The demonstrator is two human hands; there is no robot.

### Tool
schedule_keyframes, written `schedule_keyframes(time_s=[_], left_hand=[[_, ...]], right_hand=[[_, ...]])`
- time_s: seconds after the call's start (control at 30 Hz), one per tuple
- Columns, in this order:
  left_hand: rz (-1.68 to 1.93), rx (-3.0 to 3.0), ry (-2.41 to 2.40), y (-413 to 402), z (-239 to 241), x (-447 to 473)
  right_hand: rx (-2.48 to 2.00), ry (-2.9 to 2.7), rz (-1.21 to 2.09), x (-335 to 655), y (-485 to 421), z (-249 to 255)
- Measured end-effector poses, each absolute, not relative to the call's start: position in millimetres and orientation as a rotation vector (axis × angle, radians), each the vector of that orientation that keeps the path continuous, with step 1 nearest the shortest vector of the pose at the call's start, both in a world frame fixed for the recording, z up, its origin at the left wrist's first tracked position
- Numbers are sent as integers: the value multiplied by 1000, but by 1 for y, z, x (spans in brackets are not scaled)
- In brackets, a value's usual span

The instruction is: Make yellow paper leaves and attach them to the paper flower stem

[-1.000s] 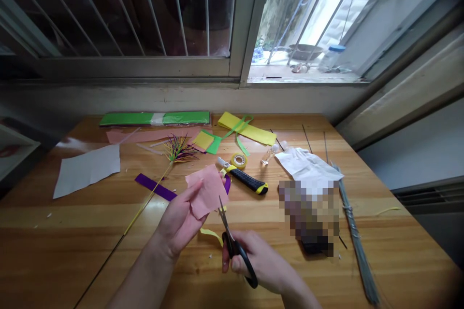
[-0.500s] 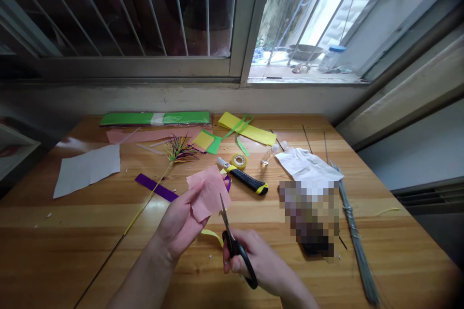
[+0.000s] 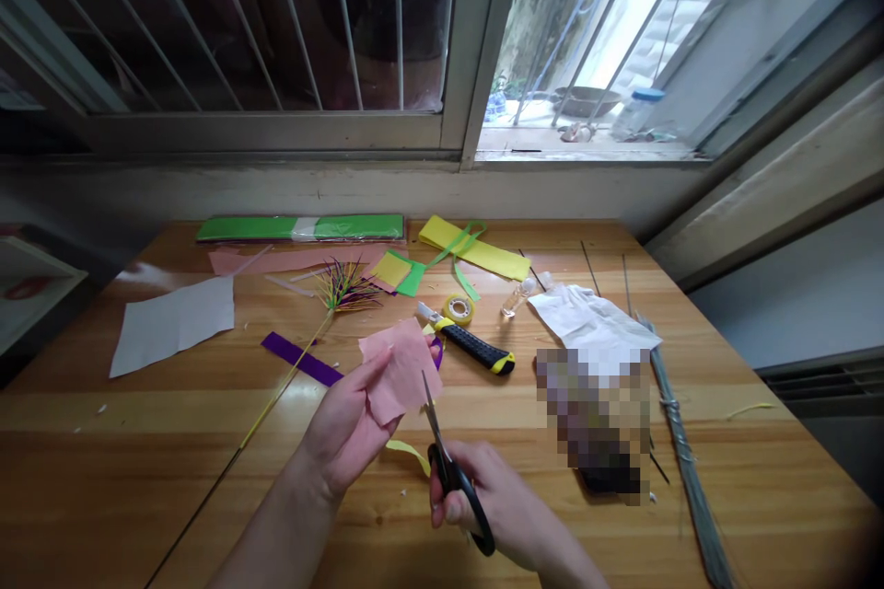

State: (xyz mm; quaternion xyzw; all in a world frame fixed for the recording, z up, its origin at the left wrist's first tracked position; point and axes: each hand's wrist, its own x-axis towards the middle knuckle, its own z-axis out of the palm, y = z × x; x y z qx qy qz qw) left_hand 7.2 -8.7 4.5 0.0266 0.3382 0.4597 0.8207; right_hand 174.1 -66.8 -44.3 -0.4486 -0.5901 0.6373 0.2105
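My left hand (image 3: 352, 437) holds a piece of pink crepe paper (image 3: 401, 373) between thumb and fingers, tilted toward me. In my right hand (image 3: 476, 492) is a pair of scissors (image 3: 448, 469) with black handles, its blades pointing up at the paper's right edge. From this angle the blades look nearly together; whether they touch the paper I cannot tell. Left of my left hand lies a flower-like piece (image 3: 342, 287) with purple, yellow and green strands on a long wrapped stem. A purple strip (image 3: 300, 359) passes under that stem.
Beyond my hands lie a black-and-yellow utility knife (image 3: 476, 348), a tape roll (image 3: 458, 308) and a small clear bottle (image 3: 517, 297). Folded yellow paper (image 3: 476, 248) and a green paper pack (image 3: 255, 227) are at the back. A wire bundle (image 3: 683, 460) and white tissue (image 3: 587, 317) lie right.
The whole view has shifted slightly, so everything appears a little farther right and lower. My hands, the pink paper and the scissors keep nearly the same pose.
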Motion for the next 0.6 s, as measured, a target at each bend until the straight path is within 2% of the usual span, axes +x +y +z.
schedule_keyframes(time_s=[0.6], left_hand=[[985, 75, 727, -12, 7, 6]], right_hand=[[-1318, -1584, 1809, 172, -66, -41]])
